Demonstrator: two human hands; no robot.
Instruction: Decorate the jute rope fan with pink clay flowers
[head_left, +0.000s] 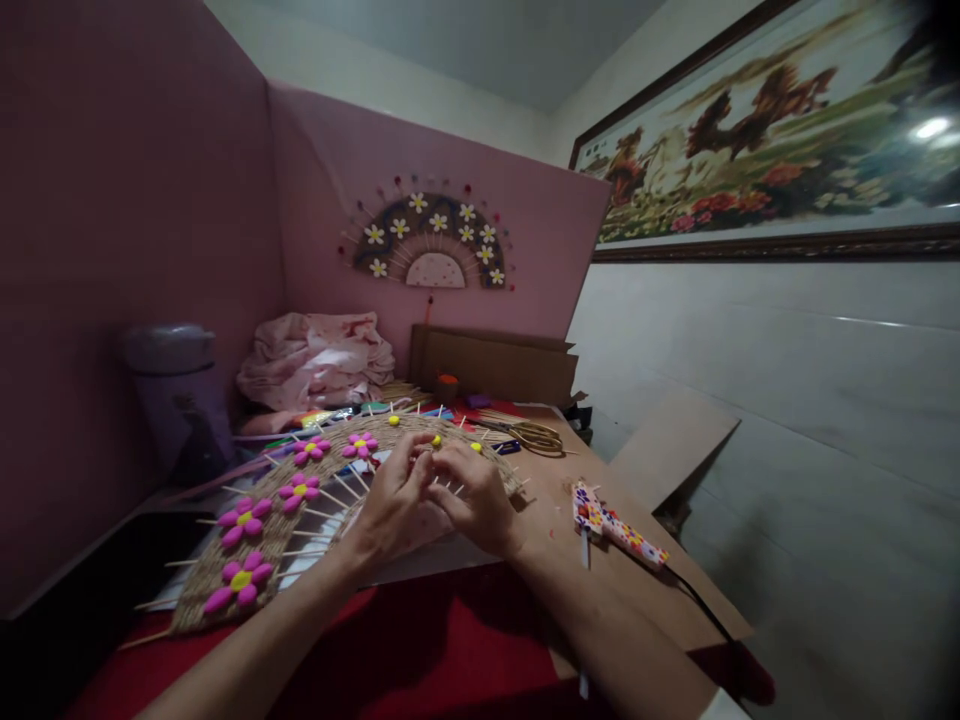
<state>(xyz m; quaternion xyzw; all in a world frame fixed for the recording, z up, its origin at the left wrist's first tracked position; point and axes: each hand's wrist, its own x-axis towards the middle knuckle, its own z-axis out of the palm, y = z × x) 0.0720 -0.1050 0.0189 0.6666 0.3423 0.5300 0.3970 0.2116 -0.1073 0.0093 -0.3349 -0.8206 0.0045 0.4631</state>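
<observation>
A fan-shaped craft piece [270, 520] of woven jute with wooden sticks lies on the table. Pink flowers with yellow centres [241, 582] dot its band, and small yellow beads [394, 420] sit near the top. My left hand [394, 500] and my right hand [476, 495] meet over the fan's top edge. Both have their fingers curled in a pinch around a small yellow bit at the sticks. What exactly they grip is too small to make out.
A patterned glue gun [616, 526] with a black cord lies to the right on brown cardboard [675, 450]. Gold scissors [536, 436] rest behind the fan. A finished fan [431, 245] hangs on the pink board. A grey pot [176, 390] stands left, pink cloth [315, 360] behind.
</observation>
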